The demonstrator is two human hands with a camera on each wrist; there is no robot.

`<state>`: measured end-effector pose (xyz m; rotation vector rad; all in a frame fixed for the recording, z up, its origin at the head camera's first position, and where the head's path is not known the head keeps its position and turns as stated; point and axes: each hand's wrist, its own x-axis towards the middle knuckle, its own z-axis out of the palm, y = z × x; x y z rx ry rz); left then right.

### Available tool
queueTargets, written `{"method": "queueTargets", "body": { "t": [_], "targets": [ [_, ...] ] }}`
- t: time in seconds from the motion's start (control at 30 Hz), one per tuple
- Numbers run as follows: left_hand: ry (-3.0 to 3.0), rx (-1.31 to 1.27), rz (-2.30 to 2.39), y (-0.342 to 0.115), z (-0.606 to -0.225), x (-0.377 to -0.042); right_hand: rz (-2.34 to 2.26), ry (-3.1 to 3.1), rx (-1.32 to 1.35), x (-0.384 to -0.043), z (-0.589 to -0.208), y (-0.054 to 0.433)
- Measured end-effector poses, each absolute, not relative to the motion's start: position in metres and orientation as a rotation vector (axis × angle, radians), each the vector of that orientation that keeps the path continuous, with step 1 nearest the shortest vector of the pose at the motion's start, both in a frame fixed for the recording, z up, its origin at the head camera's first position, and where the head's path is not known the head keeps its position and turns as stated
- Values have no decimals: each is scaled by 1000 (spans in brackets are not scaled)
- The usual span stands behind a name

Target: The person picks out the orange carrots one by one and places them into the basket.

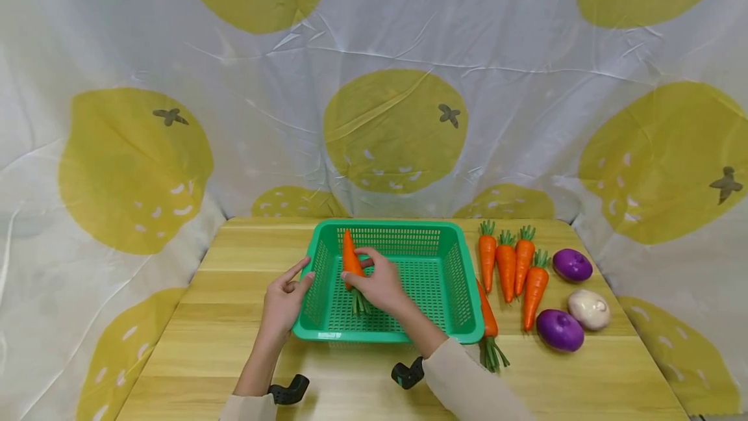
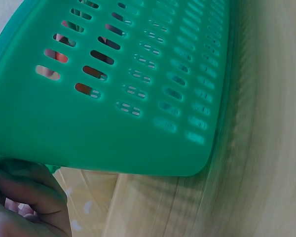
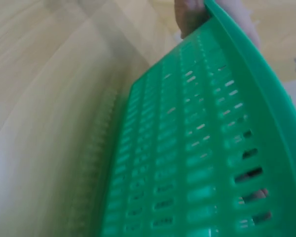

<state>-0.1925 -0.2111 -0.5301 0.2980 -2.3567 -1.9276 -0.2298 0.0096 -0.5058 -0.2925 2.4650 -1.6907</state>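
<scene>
A green plastic basket (image 1: pixel 386 336) with slotted walls stands on the wooden table. My left hand (image 1: pixel 283 301) grips its left rim, thumb over the edge; in the left wrist view the curled fingers (image 2: pixel 34 195) are at the rim beside the slotted wall (image 2: pixel 89 133). Over the left part of the basket, my right hand (image 1: pixel 382 283) pinches an orange carrot (image 1: pixel 350 258) between thumb and fingers. The carrot's tip points to the back wall and its green stems towards me. The right wrist view shows mainly the basket's outer wall (image 3: pixel 163 123); the carrot is hidden there.
Right of the basket lie several carrots (image 1: pixel 505 268), one of them (image 1: pixel 487 317) close against its right side. Farther right are two purple onion-like vegetables (image 1: pixel 560 330) and a white one (image 1: pixel 589 309). A lemon-print cloth (image 1: pixel 397 44) hangs behind the table (image 1: pixel 234 291).
</scene>
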Motion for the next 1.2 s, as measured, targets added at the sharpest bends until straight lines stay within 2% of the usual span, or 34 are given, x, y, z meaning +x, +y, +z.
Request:
{"method": "queueTargets", "body": {
  "t": [0.63, 1.2],
  "targets": [
    [-2344, 299, -1941, -209, -528, -191, -1537, 2437, -289, -229, -522, -7],
    [-2316, 293, -1970, -210, -530, -192, -1654, 2144, -134, -232, -525, -17]
  ]
}}
